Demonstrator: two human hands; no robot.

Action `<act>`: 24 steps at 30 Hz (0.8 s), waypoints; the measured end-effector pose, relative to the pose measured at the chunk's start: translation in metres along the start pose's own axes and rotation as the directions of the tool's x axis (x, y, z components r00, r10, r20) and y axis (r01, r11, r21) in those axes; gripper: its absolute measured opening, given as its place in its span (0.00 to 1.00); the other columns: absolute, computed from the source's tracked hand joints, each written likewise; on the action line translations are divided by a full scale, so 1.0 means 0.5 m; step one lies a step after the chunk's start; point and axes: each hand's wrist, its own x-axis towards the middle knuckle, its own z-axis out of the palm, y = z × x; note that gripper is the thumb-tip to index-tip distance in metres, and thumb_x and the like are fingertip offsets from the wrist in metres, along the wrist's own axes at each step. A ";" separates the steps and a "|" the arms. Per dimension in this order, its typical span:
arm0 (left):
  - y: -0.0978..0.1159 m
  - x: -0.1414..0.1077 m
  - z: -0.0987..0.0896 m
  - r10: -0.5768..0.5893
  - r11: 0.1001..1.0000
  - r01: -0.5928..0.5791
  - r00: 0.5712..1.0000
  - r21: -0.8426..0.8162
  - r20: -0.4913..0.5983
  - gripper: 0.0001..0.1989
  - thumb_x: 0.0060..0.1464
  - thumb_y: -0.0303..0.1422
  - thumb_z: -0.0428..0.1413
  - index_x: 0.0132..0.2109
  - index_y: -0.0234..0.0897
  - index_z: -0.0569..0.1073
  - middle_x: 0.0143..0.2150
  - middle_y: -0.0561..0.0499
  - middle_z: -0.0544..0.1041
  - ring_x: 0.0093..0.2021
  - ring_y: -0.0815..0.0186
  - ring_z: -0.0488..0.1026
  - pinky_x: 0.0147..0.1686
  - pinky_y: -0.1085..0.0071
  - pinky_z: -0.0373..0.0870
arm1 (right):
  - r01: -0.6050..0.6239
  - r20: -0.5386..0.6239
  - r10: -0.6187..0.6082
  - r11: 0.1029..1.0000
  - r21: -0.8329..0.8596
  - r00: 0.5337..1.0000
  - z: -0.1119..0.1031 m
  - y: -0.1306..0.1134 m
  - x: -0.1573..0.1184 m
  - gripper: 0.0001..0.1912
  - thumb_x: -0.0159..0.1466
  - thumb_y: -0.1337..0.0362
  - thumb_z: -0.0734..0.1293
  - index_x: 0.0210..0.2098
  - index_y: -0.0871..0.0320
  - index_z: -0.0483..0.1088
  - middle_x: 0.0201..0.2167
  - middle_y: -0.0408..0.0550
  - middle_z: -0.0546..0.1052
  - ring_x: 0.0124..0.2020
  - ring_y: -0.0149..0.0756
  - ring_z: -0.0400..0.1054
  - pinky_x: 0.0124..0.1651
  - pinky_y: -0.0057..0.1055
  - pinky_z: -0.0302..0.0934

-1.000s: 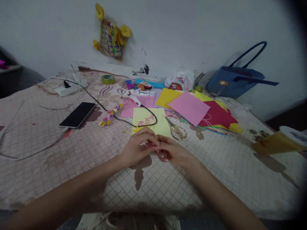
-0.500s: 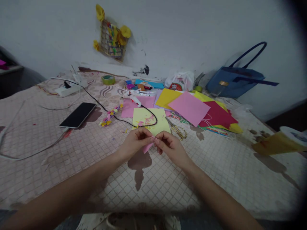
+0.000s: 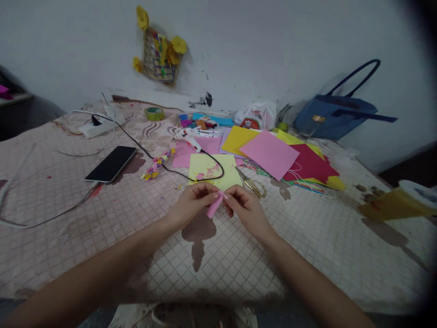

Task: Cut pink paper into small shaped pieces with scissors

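Between my two hands is a small strip of pink paper (image 3: 214,207), its lower end hanging down toward me. My left hand (image 3: 198,200) pinches its upper left side between thumb and finger. My right hand (image 3: 241,205) pinches the upper right side, the fingertips of both hands almost meeting. Just beyond my fingers lies a pale yellow sheet (image 3: 227,173) with pink scraps (image 3: 208,173) on it. Gold-handled scissors (image 3: 254,186) rest beside that sheet, close to my right hand.
A glue gun (image 3: 189,139) with a black cord lies behind. Coloured sheets (image 3: 269,152) spread to the right, near a blue bag (image 3: 336,116). A phone (image 3: 112,164), a power strip (image 3: 97,130) and tape (image 3: 154,114) are at left; a yellow cup (image 3: 392,205) is far right.
The pink paper has turned between my fingertips, and more of its strip shows now. My hands have shifted only slightly; the things on the table are unmoved.
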 end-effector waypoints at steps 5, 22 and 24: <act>0.001 -0.001 -0.001 -0.006 0.997 0.011 0.998 0.081 -0.060 0.09 0.45 0.35 0.57 0.31 0.32 0.69 0.27 0.53 0.69 0.26 0.74 0.64 0.25 0.78 0.60 | -0.008 -0.016 0.007 1.000 -0.013 1.000 -0.002 0.004 0.001 0.10 0.61 0.59 0.59 0.27 0.58 0.62 0.20 0.40 0.64 0.19 0.25 0.57 0.21 0.24 0.55; -0.003 -0.004 0.007 -0.015 0.999 0.013 0.999 -0.052 -0.040 0.09 0.44 0.34 0.57 0.32 0.32 0.69 0.28 0.52 0.70 0.27 0.73 0.66 0.26 0.77 0.62 | -0.003 -0.050 0.003 1.000 0.003 0.999 0.007 0.014 0.003 0.11 0.60 0.58 0.60 0.27 0.58 0.63 0.18 0.39 0.64 0.18 0.26 0.58 0.22 0.24 0.56; -0.001 -0.005 0.008 -0.025 0.998 0.022 0.998 -0.051 -0.049 0.10 0.44 0.35 0.57 0.32 0.32 0.69 0.29 0.51 0.70 0.28 0.73 0.67 0.27 0.76 0.63 | -0.006 -0.044 0.007 1.000 0.013 0.999 0.008 0.013 0.003 0.12 0.61 0.56 0.58 0.27 0.58 0.63 0.19 0.40 0.65 0.18 0.26 0.59 0.22 0.25 0.56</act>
